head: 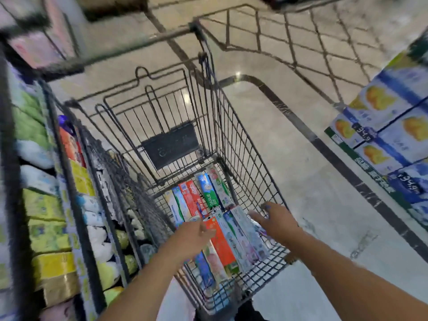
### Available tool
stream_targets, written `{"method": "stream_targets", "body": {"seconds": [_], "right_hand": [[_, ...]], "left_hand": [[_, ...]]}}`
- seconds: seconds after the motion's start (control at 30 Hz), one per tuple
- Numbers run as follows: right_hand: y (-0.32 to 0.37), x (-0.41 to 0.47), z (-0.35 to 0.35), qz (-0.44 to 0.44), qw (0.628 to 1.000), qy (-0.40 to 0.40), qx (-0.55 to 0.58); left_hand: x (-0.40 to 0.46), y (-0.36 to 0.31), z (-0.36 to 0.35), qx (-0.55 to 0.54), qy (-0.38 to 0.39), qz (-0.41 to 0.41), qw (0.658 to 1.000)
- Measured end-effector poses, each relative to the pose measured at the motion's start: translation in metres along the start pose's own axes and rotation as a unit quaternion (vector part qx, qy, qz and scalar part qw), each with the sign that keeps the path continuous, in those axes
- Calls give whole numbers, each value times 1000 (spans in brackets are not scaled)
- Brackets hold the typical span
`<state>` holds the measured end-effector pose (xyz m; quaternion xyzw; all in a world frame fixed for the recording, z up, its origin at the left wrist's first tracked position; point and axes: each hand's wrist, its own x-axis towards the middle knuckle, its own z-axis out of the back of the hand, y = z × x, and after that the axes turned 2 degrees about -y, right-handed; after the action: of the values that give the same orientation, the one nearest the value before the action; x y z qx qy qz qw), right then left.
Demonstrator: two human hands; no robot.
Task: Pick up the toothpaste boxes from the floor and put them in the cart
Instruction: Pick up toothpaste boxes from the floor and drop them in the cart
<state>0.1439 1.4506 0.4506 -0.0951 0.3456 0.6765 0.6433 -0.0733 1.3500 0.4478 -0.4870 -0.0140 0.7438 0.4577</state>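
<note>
Clearly "DARLIE" on green toothpaste box (212, 193) lying in cart (252, 144).

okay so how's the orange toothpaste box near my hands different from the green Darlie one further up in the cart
The orange box is plain orange with a green band at its near end; the green Darlie box is green and blue with white lettering. The orange box lies at the near end between the left hand and right hand; the Darlie box lies further in, away from both. Both are long, narrow cartons lying in the cart.
</note>
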Motion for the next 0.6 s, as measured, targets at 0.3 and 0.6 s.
{"method": "stream_targets", "body": {"seconds": [0.3,0.6], "right_hand": [[49,-102,126,132,975,-135,-121],[57,-164,163,179,943,-164,-229]], "left_hand": [[-84,-82,127,247,-86,-137,955],[-162,-86,138,294,-135,-140,936]]}}
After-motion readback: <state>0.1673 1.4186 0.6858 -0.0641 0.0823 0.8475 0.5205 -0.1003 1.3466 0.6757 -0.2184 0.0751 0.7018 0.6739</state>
